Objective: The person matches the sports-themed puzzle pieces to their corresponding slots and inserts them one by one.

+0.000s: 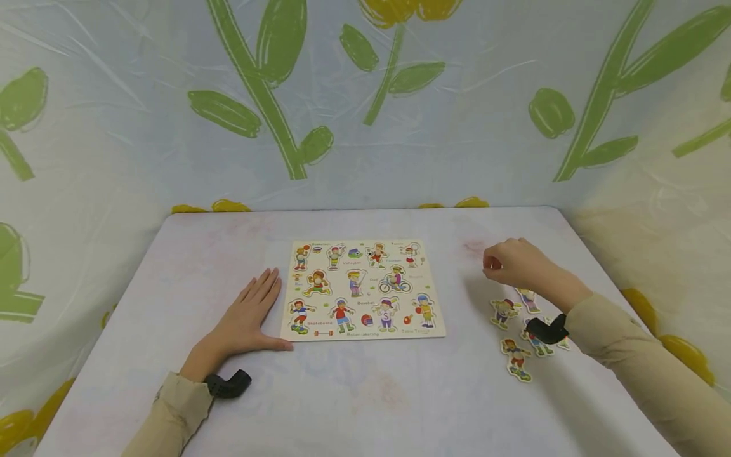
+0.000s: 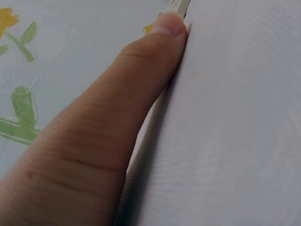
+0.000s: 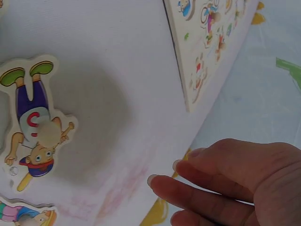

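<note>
A cream puzzle board (image 1: 368, 337) printed with children playing sports lies flat mid-table. My left hand (image 1: 245, 317) rests spread beside its left edge, and the thumb tip touches the near left corner. The same thumb (image 2: 117, 94) meets the board's edge (image 2: 180, 6) in the left wrist view. My right hand (image 1: 522, 266) hovers right of the board, its fingers loosely bent. Nothing shows between the thumb and fingers of the right hand (image 3: 225, 183). Below it lies a baseball-player puzzle piece (image 1: 505, 313) with a round knob, upside down in the right wrist view.
Near the right forearm lie a skateboarder piece (image 1: 516, 360), a roller-skater piece (image 1: 539, 346) and a piece with purple trousers (image 1: 529, 302). The right wrist camera (image 1: 547, 329) hides part of this group. A flower-patterned sheet (image 1: 428, 152) hangs behind the table.
</note>
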Tool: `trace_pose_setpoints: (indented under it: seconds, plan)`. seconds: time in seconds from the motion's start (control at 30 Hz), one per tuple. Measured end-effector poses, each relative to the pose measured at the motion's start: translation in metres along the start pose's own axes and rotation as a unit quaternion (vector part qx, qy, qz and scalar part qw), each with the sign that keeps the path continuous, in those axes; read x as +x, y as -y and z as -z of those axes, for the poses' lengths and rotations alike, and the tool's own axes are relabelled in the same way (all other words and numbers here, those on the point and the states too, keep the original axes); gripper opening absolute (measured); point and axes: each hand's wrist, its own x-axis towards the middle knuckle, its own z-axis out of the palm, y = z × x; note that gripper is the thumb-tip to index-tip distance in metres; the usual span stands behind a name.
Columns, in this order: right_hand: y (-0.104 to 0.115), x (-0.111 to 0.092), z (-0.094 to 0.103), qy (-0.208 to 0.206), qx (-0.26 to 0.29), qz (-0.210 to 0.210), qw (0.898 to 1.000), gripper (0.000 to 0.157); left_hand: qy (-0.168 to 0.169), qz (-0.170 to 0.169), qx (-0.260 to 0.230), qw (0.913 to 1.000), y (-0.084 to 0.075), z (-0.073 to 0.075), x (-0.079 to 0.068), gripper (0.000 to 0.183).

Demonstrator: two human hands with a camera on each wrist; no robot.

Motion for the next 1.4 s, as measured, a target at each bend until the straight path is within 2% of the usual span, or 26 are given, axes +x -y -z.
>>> trace_pose_setpoints:
  seconds: [0.37,0.57,0.73,0.9,1.17,1.4]
  plan:
    - [-0.028,-0.018,-0.026,0.058,0.042,-0.040,0.997,0.006,0.005,0.003,-0.003,1.0000,-0.001,0.001,0.001,0.139]
    - [-0.031,-0.021,-0.036,0.092,0.066,-0.040,0.993,0.012,-0.012,-0.003,-0.001,0.9999,0.000,-0.001,0.000,0.138]
    - [-0.026,-0.021,-0.037,0.109,0.077,-0.057,0.989,0.015,-0.012,-0.003,-0.001,0.9999,0.000,-0.001,0.000,0.139]
    - [-0.023,-0.023,-0.036,0.112,0.078,-0.071,0.988,0.016,-0.001,0.002,-0.001,1.0000,-0.002,0.000,0.001,0.140]
    - [-0.025,-0.021,-0.043,0.100,0.097,-0.067,0.988,0.015,0.000,0.003,-0.006,1.0000,-0.001,0.000,0.001,0.139]
    - [-0.025,-0.020,-0.044,0.100,0.093,-0.067,0.988,0.016,-0.001,0.001,-0.004,1.0000,0.000,0.000,0.001,0.139]
